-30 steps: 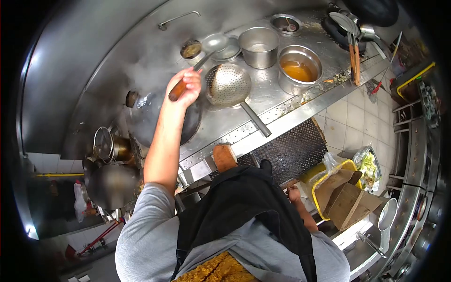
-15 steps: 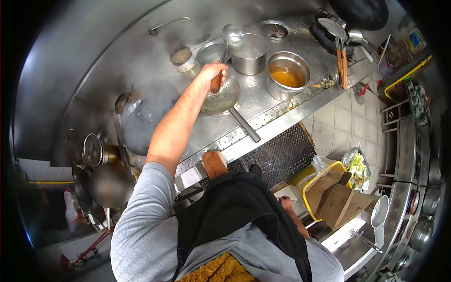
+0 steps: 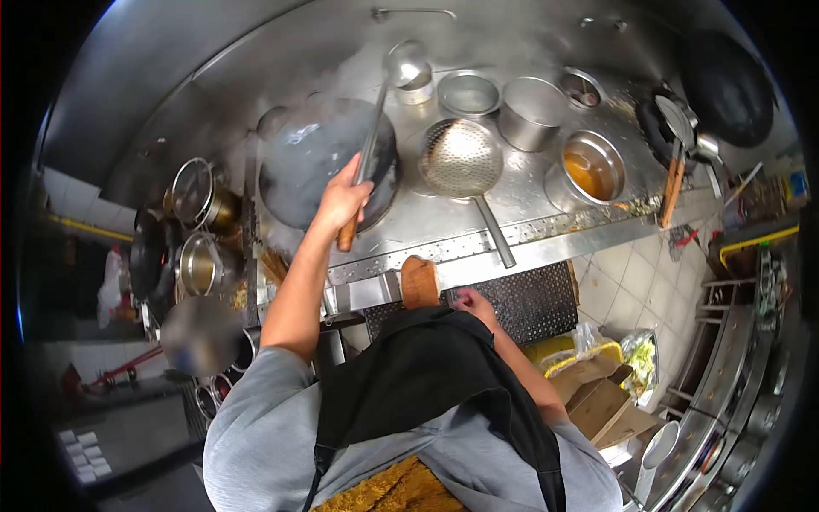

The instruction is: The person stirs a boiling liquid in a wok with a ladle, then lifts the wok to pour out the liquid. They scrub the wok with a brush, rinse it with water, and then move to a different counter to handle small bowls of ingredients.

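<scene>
In the head view, your left grip (image 3: 345,200) is closed tight round the wooden end of the ladle (image 3: 373,128). The fingers are wrapped right round it and hold nothing else. You have it far down the shaft, which I judge keeps your hand back from the steam coming off the wok (image 3: 316,166). The shaft crosses above the wok's right side. The ladle's bowl is up at the back of the worktop (image 3: 546,209), at a small tin (image 3: 418,90); I cannot tell whether the two touch.

Your right grip (image 3: 472,300) is low at the front edge of the range, just beside a wooden block (image 3: 420,282). Its fingertips are on something small and dark, and I cannot tell whether they are curled onto it or only resting.

A perforated skimmer (image 3: 463,156) lies just right of the wok with its handle pointing back toward you, probably so it is easy to grab. A shallow dish (image 3: 469,92), a steel pot (image 3: 529,111) and a bowl of amber liquid (image 3: 593,168) sit behind and to the right of the skimmer, likely within the ladle's reach.

No brand, label or writing can be read anywhere.
</scene>
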Motion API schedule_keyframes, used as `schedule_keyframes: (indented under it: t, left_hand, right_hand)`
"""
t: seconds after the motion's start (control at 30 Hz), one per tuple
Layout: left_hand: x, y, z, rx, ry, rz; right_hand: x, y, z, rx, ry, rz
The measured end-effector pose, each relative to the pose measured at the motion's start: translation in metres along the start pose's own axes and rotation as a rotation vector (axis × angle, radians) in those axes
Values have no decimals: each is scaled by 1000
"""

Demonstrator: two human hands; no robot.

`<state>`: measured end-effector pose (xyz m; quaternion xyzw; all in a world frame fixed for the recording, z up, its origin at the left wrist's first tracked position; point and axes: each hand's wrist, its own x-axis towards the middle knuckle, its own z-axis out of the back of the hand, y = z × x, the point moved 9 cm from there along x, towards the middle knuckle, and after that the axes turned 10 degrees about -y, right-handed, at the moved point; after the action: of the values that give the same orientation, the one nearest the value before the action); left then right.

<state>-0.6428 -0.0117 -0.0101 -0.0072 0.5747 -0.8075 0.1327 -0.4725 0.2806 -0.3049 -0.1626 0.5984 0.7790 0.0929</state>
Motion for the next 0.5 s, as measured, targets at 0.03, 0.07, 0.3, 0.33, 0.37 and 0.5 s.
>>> schedule_keyframes:
  t: [0.03,0.07,0.3,0.33,0.37,0.5]
  left_hand:
    - [-9,11,22,-6,-21,6]
    - [-19,24,46,20,-74,36]
    - [-62,101,159,211,-295,140]
    - [-69,108,166,236,-313,174]
    - [-78,106,167,217,-324,215]
    - [-88,150,156,-85,-274,298]
  right_hand:
    - [12,7,-17,-11,19,7]
    - [22,20,-39,-86,77,110]
    - [30,86,-81,-542,-131,343]
    - [33,89,-87,-549,-120,347]
    - [38,84,-89,-465,-116,236]
    - [46,80,-97,-354,-76,33]
